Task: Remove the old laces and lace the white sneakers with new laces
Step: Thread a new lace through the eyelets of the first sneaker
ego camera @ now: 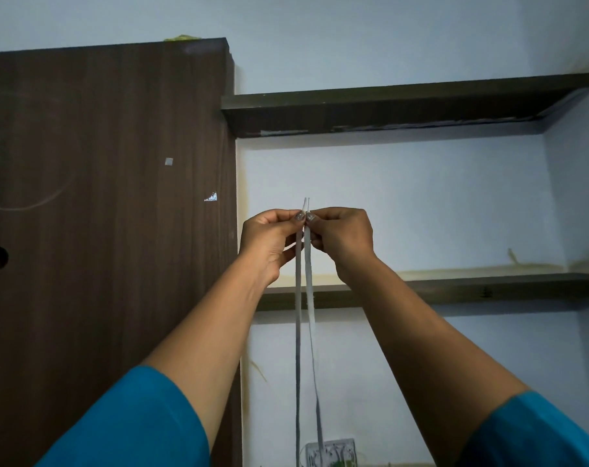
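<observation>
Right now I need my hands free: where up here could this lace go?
The lower shelf shows a bare stretch of top between the right hand and a small pale scrap near the corner. The upper shelf is seen from below, so its top cannot be judged. Crowded mid-frame: left hand and right hand pinch the lace ends.

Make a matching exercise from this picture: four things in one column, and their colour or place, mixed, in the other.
1 lace
2 left sleeve
3 wooden panel
4 upper shelf

a teal
b high on the wall, right
c white, pinched by left hand and right hand
d dark brown, with a round hole

Pairs: 1-c, 2-a, 3-d, 4-b
</observation>
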`<state>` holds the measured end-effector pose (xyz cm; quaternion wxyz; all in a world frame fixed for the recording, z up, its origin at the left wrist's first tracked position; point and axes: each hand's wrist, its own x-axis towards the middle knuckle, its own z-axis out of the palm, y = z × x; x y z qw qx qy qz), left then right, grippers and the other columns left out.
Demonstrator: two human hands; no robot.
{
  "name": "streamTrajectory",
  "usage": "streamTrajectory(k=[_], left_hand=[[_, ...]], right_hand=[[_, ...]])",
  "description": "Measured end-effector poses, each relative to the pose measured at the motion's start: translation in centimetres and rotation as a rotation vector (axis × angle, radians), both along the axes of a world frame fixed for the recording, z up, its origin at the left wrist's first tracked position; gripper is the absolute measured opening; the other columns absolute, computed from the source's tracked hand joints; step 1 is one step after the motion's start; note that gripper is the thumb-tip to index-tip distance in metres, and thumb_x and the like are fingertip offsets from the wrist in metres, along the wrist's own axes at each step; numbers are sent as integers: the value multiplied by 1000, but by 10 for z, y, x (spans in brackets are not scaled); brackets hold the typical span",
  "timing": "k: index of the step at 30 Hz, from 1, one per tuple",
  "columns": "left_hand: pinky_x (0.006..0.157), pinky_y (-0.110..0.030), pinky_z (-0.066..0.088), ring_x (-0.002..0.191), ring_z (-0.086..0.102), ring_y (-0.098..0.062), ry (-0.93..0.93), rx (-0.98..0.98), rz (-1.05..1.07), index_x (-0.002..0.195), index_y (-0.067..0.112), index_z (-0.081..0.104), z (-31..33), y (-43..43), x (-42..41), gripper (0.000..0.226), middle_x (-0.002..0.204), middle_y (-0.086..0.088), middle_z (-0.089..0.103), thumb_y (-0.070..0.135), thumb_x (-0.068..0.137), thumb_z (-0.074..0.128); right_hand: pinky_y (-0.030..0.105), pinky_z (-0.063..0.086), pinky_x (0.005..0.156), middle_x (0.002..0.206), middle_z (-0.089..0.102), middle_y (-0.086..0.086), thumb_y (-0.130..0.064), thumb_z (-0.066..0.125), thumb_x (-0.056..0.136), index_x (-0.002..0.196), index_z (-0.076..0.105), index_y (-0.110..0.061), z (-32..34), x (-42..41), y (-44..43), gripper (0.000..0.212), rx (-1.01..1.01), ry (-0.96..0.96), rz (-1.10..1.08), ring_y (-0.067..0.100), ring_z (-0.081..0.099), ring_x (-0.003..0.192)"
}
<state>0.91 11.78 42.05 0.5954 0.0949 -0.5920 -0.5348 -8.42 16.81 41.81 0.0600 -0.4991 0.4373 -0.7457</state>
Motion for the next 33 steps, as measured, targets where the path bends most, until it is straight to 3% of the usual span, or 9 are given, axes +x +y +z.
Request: streamTrajectory(k=[6,9,14,17,21,24,28,31,33], left_hand=[[54,-25,54,54,65,-17,1,45,-47,78,8,59,-3,-13,1,15,58,-4,68,-4,78,68],[51,-24,53,50,65,-16,0,64,-62,79,10,55,-7,-17,0,19,56,-4,67,-3,78,68],[54,-26,54,53,65,-16,-49,60,-97,78,5,60,-21,-24,-9,9,59,-4,68,3,79,68],[61,-29,52,56,62,-17,-99,76,-104,78,6,63,-39,-30,-16,6,59,-4,67,7,83,65],[71,-36,49,69,57,-25,-152,91,-162,83,4,66,-67,-42,-21,9,75,-13,62,9,88,60],[62,-30,46,61,54,-20,-248,60,-215,80,6,67,-84,-45,-20,17,70,-10,59,6,92,54],[48,-22,33,46,37,-10,-329,35,-246,63,16,67,-97,-47,-19,37,58,0,47,6,94,51],[46,-20,31,42,35,-7,-350,49,-272,76,15,60,-98,-48,-16,24,56,3,41,12,96,48],[46,-20,30,42,33,-8,-378,48,-300,74,14,53,-99,-47,-15,24,52,4,39,16,97,46]], right_hand=[[25,52,62,70,67,12,-5,64,87,80,70,-4,-5,-3,-2,10,51,11,81,14,57,53],[24,53,61,74,68,12,-6,62,89,78,69,-7,-7,-3,-3,14,55,37,84,17,62,62],[39,55,71,67,64,11,-2,58,83,63,63,-11,-19,-8,-16,23,101,30,10,28,63,70],[29,45,59,58,60,2,-4,57,84,59,61,-14,-36,-12,-25,26,104,42,-30,17,57,59],[30,45,69,62,62,1,-10,60,87,58,62,-17,-55,-16,-36,30,80,7,-20,17,56,66],[34,45,67,56,56,-2,-12,61,87,54,59,-19,-61,-19,-41,34,84,-29,-33,19,51,63],[48,53,72,59,55,2,-14,60,89,56,58,-18,-63,-20,-41,33,91,-36,-48,23,52,64],[41,56,62,69,62,12,-15,52,94,67,56,-12,-60,-21,-36,28,88,-50,-31,30,62,67],[28,53,51,75,63,10,-14,46,98,75,55,-9,-56,-20,-32,25,62,-100,49,24,66,64]])
